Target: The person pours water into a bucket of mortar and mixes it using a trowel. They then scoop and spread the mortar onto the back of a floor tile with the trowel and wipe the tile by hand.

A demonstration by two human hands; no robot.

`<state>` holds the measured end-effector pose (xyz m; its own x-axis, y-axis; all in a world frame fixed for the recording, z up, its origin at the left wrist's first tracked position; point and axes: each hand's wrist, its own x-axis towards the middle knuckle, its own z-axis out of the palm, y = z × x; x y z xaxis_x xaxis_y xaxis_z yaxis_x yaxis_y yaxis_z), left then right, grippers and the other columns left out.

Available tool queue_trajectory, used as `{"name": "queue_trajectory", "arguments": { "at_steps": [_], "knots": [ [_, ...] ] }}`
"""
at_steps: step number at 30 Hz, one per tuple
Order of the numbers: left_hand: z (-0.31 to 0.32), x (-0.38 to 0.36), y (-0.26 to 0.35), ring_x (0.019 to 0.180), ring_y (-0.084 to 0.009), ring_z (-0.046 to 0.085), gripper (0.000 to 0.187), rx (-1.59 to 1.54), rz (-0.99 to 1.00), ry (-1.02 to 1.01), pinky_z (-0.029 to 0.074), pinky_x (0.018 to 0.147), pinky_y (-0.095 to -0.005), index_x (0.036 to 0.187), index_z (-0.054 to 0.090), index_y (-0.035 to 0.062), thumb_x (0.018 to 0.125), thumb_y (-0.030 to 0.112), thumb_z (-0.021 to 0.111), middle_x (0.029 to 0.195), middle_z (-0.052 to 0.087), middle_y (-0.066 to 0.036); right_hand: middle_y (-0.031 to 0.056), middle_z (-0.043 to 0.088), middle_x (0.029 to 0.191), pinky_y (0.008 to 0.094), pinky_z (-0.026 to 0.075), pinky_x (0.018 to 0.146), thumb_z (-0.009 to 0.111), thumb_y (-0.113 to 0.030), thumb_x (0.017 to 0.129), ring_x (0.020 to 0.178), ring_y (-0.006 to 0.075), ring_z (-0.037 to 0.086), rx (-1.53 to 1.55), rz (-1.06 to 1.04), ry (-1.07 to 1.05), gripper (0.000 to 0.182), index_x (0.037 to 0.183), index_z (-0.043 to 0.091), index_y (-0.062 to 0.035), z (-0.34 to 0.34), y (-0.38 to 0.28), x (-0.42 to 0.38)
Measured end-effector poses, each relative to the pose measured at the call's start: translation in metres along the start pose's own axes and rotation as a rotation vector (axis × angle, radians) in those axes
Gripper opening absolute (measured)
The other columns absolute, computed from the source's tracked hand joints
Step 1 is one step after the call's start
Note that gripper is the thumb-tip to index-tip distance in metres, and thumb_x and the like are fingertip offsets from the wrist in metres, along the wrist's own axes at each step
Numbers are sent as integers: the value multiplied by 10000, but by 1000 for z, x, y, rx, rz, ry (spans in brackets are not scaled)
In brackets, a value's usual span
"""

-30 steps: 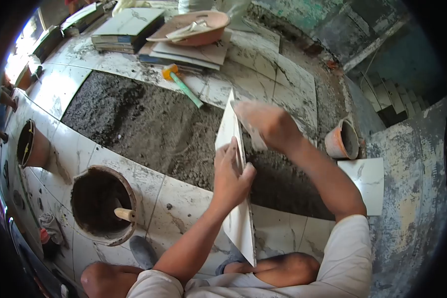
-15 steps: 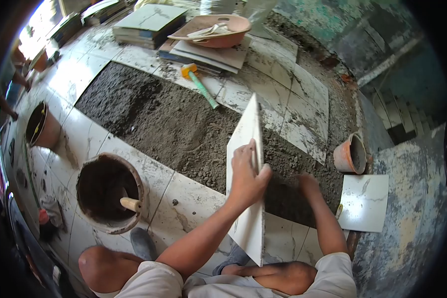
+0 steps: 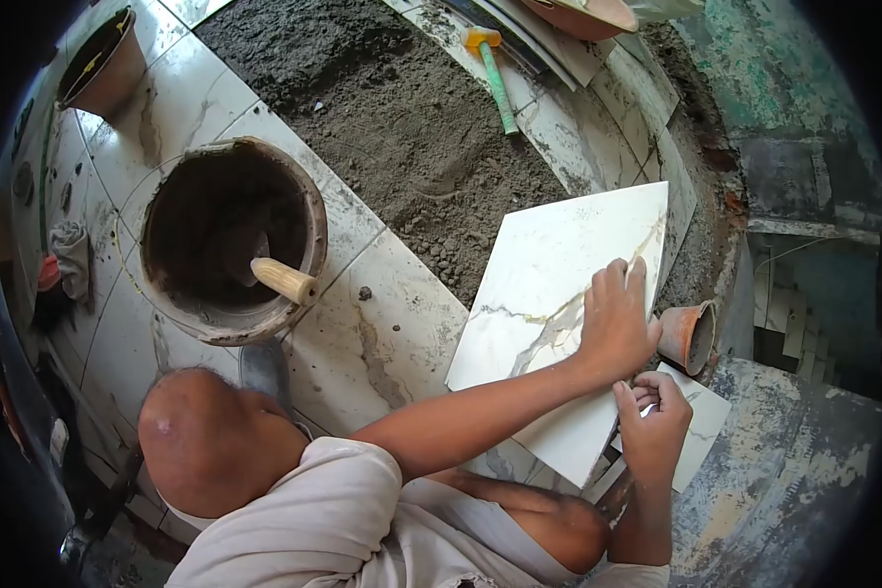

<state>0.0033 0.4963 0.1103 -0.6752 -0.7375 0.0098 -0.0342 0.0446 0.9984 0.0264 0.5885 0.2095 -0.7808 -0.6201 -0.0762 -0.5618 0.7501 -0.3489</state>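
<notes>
My left hand [image 3: 617, 323] grips a large white marble-patterned tile [image 3: 534, 279] by its right edge, fingers over the face. The tile is tilted, and its face covers part of the bed of grey mortar [image 3: 392, 127]. Beside the tile's lower right edge, my right hand [image 3: 654, 421] is closed with curled fingers. What it holds, if anything, is hidden. Behind my right hand lies another white tile [image 3: 704, 421], partly covered. A small orange bucket [image 3: 688, 335] stands just beyond my left hand.
At left, a large bucket [image 3: 314, 211] holds dark mortar and a trowel with a wooden handle [image 3: 286, 282]. Another bucket [image 3: 108, 73] stands farther back. A mallet [image 3: 495, 83] with a green handle lies near stacked tiles [image 3: 559, 39]. Steps [image 3: 804, 333] descend at right.
The tile has swung from edge-on to face-up and moved right with my left hand. My right hand has come from the mortar to the tile's edge. The view has shifted.
</notes>
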Motion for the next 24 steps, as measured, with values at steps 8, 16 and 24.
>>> {"name": "queue_trajectory", "arguments": {
  "at_steps": [8, 16, 24],
  "knots": [
    [6, -4, -2, 1124, -386, 361, 702, -23, 29, 10, 314, 968, -473, 1310, 337, -72, 703, 148, 614, 1222, 357, -235, 59, 505, 669, 291, 397, 570, 679, -95, 812, 602, 129, 442, -166, 171, -29, 197, 840, 525, 25, 11, -3, -10],
    [5, -1, -65, 1079, -350, 431, 489, -84, 8, 251, 314, 975, -444, 1221, 465, -43, 879, 291, 566, 1144, 478, -206, 73, 442, 684, 334, 361, 542, 630, -113, 862, 572, 177, 404, -211, 35, 91, 193, 803, 488, 6, 19, 10, -19],
    [5, 6, -286, 1034, -399, 583, 486, 364, -726, -34, 433, 916, -462, 1040, 626, -45, 877, 400, 521, 1059, 628, -259, 85, 441, 697, 354, 353, 540, 645, -87, 839, 576, 207, 411, -140, 58, 78, 172, 804, 498, -4, 15, 31, -24]
  ]
}}
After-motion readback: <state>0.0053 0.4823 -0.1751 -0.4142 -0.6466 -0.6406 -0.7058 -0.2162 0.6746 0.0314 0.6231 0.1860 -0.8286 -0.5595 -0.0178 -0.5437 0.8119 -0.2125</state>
